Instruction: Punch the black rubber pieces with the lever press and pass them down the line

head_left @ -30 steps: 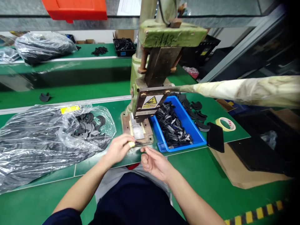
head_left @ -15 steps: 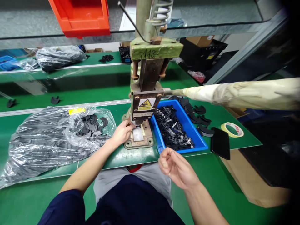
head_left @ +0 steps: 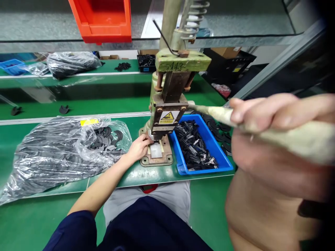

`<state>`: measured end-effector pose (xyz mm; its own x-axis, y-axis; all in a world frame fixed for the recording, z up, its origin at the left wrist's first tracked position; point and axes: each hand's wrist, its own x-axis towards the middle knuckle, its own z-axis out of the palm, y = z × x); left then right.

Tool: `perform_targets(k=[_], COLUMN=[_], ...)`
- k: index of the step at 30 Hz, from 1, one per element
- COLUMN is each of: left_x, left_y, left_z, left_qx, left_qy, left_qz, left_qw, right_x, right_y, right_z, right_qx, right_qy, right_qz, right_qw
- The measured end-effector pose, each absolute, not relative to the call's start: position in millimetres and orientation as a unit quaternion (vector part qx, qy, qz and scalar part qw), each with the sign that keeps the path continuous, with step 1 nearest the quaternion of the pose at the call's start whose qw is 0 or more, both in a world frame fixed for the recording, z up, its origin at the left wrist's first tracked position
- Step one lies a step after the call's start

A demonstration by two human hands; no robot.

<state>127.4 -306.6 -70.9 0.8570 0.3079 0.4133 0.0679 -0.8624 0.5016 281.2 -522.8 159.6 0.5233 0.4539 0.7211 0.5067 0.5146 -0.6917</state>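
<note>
A green hand press (head_left: 170, 111) stands on the bench, a yellow warning label on its ram. My left hand (head_left: 140, 147) is at the press base (head_left: 157, 160), fingers pinched just under the ram; what they hold is mostly hidden. A pale plate (head_left: 156, 151) lies on the base in front of those fingertips. At the right, close to the camera, my right hand (head_left: 272, 139) is wrapped round the tape-covered press lever (head_left: 217, 113). The hand is slightly blurred.
Right of the press, a blue bin (head_left: 209, 150) holds many small black parts. A clear plastic bag (head_left: 52, 157) of dark curved pieces lies at left. More curved pieces (head_left: 225, 139) lie behind the bin. An orange bin (head_left: 104, 24) sits on the shelf above.
My right hand has moved from in front of the blue bin up and right, and has closed round the lever. My left hand stays at the press base. The view has shifted slightly.
</note>
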Motion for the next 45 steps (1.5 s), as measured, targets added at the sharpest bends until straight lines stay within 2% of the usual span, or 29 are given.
perform_targets(k=[4,7,10,15,18,22,25,31,34,38,41,45], left_x=[127.2,127.3,126.9,114.5,94.4,69.1,66.8,85.8,88.9,82.1,75.1,74.2], left_y=[-307.2,-308.4,-310.9,-299.8,-275.6,-240.9,-224.3,-216.7,-226.2,-247.5,-254.9,-242.8], left_z=[-74.2,-75.3,-72.8,-61.6,-51.1,-38.2,-34.8,-34.9,-37.9,-47.0,-49.3,-42.7], left_qx=[0.932,0.931,0.929,0.932,0.926,0.873,0.847,0.824,0.829,0.888,0.912,0.906], left_qy=[0.113,0.125,0.133,0.127,0.273,0.480,0.528,0.554,0.551,0.456,0.406,0.416], left_qz=[0.243,0.232,0.224,0.207,0.169,0.053,-0.018,-0.042,-0.004,0.030,0.021,0.049], left_qw=[0.246,0.252,0.262,0.269,0.198,0.066,0.054,0.112,0.094,0.038,0.046,0.063], right_x=[274.1,262.2,253.4,254.5,257.0,255.6,254.5,259.7,263.3,264.7,263.9,262.3], right_y=[-532.0,-531.1,-526.4,-525.0,-524.4,-519.6,-516.4,-528.5,-536.2,-537.8,-535.5,-533.1], right_z=[99.9,50.4,25.6,22.5,19.6,15.9,16.4,13.9,12.0,12.4,12.8,12.3], right_qx=[-0.472,-0.433,-0.444,-0.431,-0.417,-0.407,-0.392,-0.415,-0.432,-0.433,-0.429,-0.415], right_qy=[-0.570,-0.542,-0.494,-0.492,-0.483,-0.464,-0.468,-0.505,-0.521,-0.527,-0.523,-0.515], right_qz=[-0.080,-0.201,-0.220,-0.232,-0.226,-0.231,-0.248,-0.191,-0.165,-0.163,-0.161,-0.168], right_qw=[0.668,0.691,0.714,0.720,0.736,0.752,0.752,0.732,0.717,0.713,0.718,0.731])
